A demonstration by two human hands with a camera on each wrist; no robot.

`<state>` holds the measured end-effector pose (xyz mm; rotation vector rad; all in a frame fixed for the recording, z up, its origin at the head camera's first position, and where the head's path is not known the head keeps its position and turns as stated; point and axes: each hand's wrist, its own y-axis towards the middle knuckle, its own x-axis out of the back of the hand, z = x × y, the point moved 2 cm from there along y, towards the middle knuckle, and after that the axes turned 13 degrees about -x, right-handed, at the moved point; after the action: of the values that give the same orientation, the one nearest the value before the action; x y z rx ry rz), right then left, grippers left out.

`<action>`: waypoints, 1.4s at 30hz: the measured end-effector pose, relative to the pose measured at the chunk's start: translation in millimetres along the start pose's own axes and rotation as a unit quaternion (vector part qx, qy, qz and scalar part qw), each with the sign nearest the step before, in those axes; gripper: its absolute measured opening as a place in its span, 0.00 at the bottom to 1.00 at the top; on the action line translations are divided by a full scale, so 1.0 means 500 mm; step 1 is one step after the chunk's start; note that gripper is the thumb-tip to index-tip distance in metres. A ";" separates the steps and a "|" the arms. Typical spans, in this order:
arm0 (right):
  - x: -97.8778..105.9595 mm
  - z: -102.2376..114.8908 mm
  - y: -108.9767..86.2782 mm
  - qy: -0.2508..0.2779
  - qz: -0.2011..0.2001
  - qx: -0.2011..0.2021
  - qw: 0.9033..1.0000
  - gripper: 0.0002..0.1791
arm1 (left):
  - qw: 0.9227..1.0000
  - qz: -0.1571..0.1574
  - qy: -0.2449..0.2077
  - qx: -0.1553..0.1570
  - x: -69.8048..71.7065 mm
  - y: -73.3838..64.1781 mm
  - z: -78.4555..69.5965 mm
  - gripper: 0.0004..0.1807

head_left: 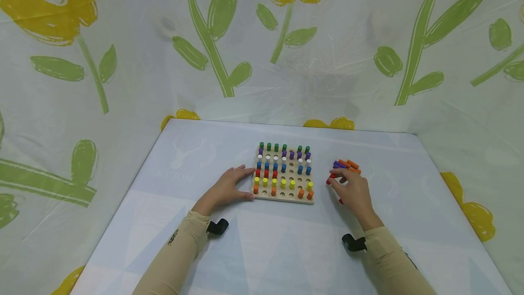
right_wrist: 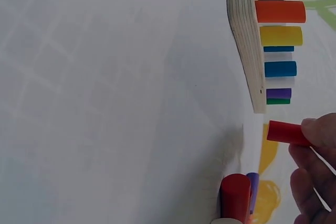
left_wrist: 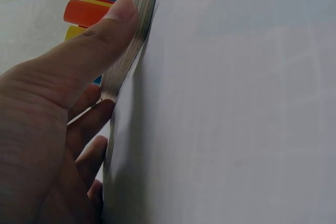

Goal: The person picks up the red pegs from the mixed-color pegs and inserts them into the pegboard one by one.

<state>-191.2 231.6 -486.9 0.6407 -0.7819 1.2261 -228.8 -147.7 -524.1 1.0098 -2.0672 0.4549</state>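
Pinching a red peg [right_wrist: 283, 132] near its upper end, my right hand [head_left: 355, 195] is narrow, thumb against fingers, with the peg's free end pointing down. In the right wrist view that peg runs nearly parallel to the pegs standing in the board [head_left: 284, 200], so I judge the grip good for an upright insertion. Just around that hand lie loose orange pegs [head_left: 353, 164] and purple pegs [head_left: 339, 165], towards the table's [head_left: 262, 249] right edge; I'd lift clear of them before crossing left. The board sits nearer the table's far edge, about midway between its left and right edges. Its red row holds three pegs at the left, with bare holes following; the first of those seems the natural target. I'd come straight down, seat the tip, then press, minding the blue and yellow neighbours. My left hand [head_left: 225, 188], spread wide, touches the board's side facing the table's left edge; light, steady pressure there should stop it sliding.
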 end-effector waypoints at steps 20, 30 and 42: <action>-0.012 0.011 -0.002 0.010 0.008 0.006 1.000 0.15 | 1.000 -0.003 -0.004 0.013 0.000 -0.002 -0.005 0.51; -0.017 0.018 -0.001 0.009 0.006 0.015 1.000 0.15 | 1.000 -0.001 -0.007 0.016 -0.001 -0.001 -0.005 0.51; -0.020 0.035 -0.005 0.005 0.012 0.014 1.000 0.15 | 1.000 0.002 -0.003 0.005 0.001 -0.001 -0.004 0.51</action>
<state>-193.2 211.7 -484.7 0.6485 -0.7665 1.2632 -227.6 -147.2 -522.5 1.0139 -2.0755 0.4661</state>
